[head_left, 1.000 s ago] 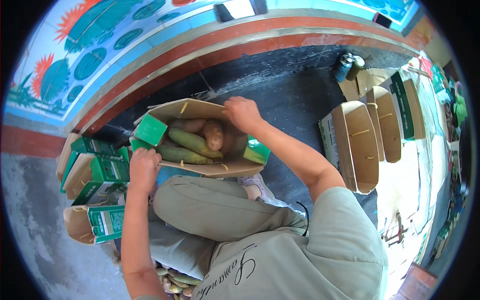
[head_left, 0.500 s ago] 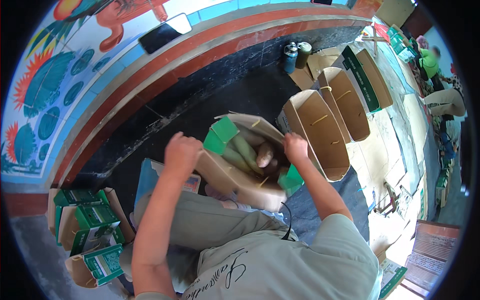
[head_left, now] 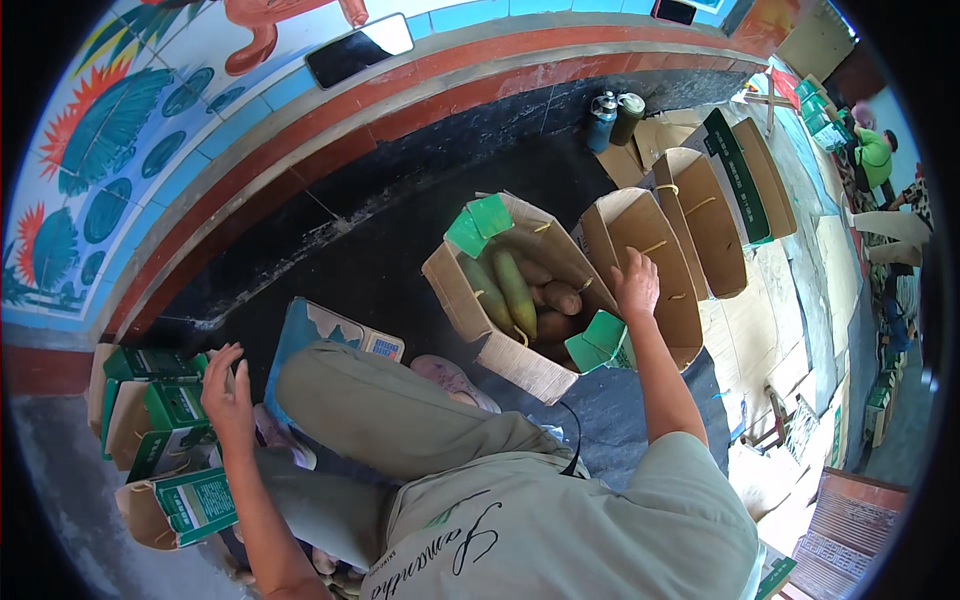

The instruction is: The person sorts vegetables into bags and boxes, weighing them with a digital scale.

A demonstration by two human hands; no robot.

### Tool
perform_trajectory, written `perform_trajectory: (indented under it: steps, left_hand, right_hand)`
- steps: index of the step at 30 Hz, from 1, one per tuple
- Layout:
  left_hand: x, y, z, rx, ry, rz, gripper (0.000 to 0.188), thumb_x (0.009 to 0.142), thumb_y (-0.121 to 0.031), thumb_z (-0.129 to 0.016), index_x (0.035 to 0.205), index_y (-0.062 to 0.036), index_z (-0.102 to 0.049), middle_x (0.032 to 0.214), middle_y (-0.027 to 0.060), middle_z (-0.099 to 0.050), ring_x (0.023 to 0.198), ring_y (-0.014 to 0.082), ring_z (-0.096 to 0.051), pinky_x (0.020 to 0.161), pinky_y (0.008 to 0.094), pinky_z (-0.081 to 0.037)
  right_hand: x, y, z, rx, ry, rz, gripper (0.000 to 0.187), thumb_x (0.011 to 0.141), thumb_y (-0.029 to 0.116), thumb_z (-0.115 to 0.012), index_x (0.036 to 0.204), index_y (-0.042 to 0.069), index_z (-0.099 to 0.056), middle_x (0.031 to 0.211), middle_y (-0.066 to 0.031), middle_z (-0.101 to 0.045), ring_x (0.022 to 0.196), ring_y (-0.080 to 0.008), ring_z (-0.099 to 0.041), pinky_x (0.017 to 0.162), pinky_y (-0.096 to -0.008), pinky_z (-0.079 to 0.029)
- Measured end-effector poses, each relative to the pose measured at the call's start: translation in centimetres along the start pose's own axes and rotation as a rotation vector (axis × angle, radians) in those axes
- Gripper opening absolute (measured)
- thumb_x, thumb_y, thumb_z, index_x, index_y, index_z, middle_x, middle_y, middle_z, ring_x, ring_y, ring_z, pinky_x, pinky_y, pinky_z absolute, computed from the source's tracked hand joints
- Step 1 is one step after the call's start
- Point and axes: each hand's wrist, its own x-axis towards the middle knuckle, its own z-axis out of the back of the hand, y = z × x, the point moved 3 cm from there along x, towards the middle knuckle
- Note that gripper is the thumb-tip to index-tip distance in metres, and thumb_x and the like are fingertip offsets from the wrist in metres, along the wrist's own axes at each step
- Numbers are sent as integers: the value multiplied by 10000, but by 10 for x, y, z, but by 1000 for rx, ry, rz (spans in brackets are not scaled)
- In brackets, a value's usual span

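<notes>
In front of my knees stands an open cardboard box (head_left: 470, 290) with green end flaps folded outward. Inside it lie long green gourds (head_left: 514, 290) and several thick brown root vegetables (head_left: 562, 297). My right hand (head_left: 636, 285) is over the right side of this box, by the near rim of an empty cardboard box (head_left: 630, 220); its fingers are stretched and apart, and whether they touch a rim I cannot tell. At the far left my left hand (head_left: 230, 400) is open with nothing in it, beside green-and-brown cartons (head_left: 180, 403).
A blue scale with a keypad (head_left: 383, 347) sits by my left knee. More open cartons (head_left: 712, 220) stand to the right. Two bottles (head_left: 602, 122) are near the wall, and a phone (head_left: 358, 50) lies on the ledge. Flattened cardboard (head_left: 755, 330) covers floor at right; people are farther off.
Both hands have let go of the filled box, which now rests on the floor beside the empty one. My left hand has moved left and toward me to the cartons.
</notes>
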Motion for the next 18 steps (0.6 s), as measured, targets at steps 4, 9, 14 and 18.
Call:
perform_trajectory:
  steps: [4,9,14,18]
  left_hand:
    - [-32,36,16,-12,-69,167,155,804,3,-545,943,9,-614,994,119,-630,1003,242,-574,901,318,-411]
    - [-62,64,19,-52,-142,299,155,849,-50,-521,948,14,-622,981,118,-637,950,215,-593,866,298,-427]
    - [-91,84,24,-134,-187,387,191,865,-111,-523,975,-4,-638,966,113,-646,936,189,-594,849,284,-432]
    - [-97,84,28,-189,-258,420,202,863,-145,-534,953,-5,-650,961,119,-649,914,188,-602,826,286,-444]
  right_hand:
    - [-13,-23,-27,-76,795,-391,394,786,355,-615,1054,70,-562,1048,-165,-602,1008,-314,-570,841,-409,-465]
    - [-11,-26,-25,-67,658,-314,308,804,306,-589,996,64,-590,989,-171,-622,970,-319,-582,818,-419,-472]
    - [13,19,13,-80,529,-195,317,805,310,-575,1015,72,-587,951,-173,-627,886,-353,-599,765,-443,-475]
    - [32,53,56,-57,220,168,266,828,247,-567,1012,57,-585,885,-166,-628,795,-331,-610,689,-419,-489]
